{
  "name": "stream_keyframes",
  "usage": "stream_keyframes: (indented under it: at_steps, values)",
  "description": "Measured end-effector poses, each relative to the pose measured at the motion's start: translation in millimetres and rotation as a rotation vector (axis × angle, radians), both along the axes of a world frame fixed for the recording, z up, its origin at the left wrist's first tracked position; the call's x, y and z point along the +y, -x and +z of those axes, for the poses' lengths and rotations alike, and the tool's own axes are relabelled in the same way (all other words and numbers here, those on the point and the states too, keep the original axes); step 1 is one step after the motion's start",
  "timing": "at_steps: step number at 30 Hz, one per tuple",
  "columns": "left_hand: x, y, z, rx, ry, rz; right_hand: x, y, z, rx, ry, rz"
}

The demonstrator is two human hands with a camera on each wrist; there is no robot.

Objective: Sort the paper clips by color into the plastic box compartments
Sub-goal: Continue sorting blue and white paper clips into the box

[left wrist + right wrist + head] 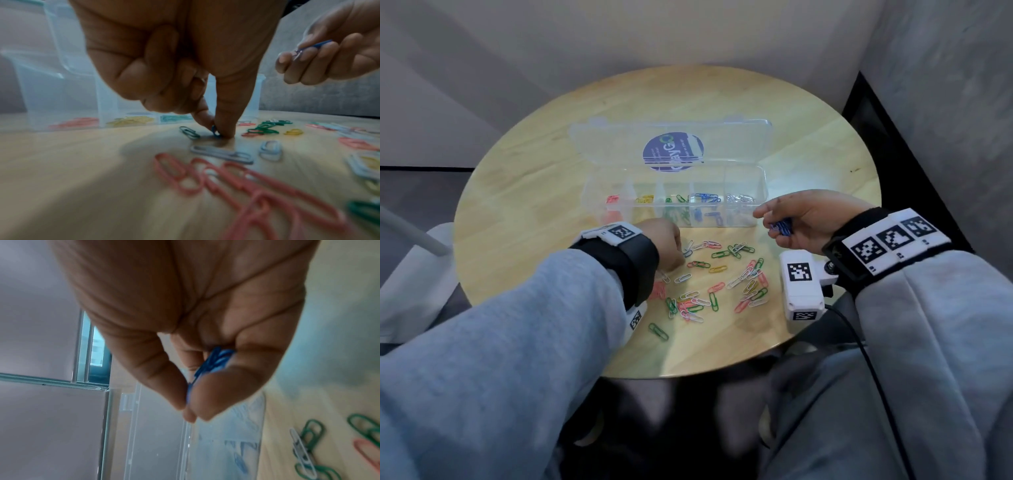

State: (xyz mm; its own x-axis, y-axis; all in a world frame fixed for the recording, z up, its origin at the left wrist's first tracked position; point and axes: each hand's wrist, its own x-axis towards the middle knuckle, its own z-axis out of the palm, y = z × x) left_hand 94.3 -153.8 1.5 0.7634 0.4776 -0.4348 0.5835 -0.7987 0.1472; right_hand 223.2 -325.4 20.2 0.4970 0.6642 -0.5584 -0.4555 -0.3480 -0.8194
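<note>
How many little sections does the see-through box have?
5, side by side in the plastic box: leftmost holds red clips, then yellow clips, green clips, blue clips, white clips rightmost.

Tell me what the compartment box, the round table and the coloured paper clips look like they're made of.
The clear compartment box looks like glossy see-through plastic: the clips and the table show through its walls. The round table top seems pale wood or a wood-look laminate, with visible grain and a soft sheen. The coloured paper clips look like bent wire with a smooth coloured coating, probably plastic over metal, though the core isn't visible.
</note>
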Motion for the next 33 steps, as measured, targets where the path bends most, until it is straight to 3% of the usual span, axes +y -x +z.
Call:
stream_keyframes:
  at_steps: [6, 11, 15, 21, 29, 33]
  values:
    - [8.4, 13.2, 5.7, -0.031, 0.144, 0.099, 6.1, 6.1, 0.7, 0.082, -0.001, 0.013]
    - [14.0, 19.8, 11.3, -0.106, 0.576, 0.345, 13.4, 12.1, 2.8, 0.11, 0.0, 0.04]
    - [14.8, 23.0, 19.2, -0.234, 0.794, 0.486, 19.3, 16.2, 5.8, 0.174, -0.07, 0.023]
    - [17.4, 20.6, 31.2, -0.347, 0.977, 0.636, 26.5, 21.4, 8.8, 0.126, -0.056, 0.025]
    - [20.7, 13.6, 48.9, -0.458, 1.268, 0.768, 37.9, 23.0, 18.2, 0.26, -0.366, -0.221]
    - [24.0, 1.7, 52.4, -0.557, 1.246, 0.765, 46.8, 22.0, 18.9, 0.279, -0.378, -0.257]
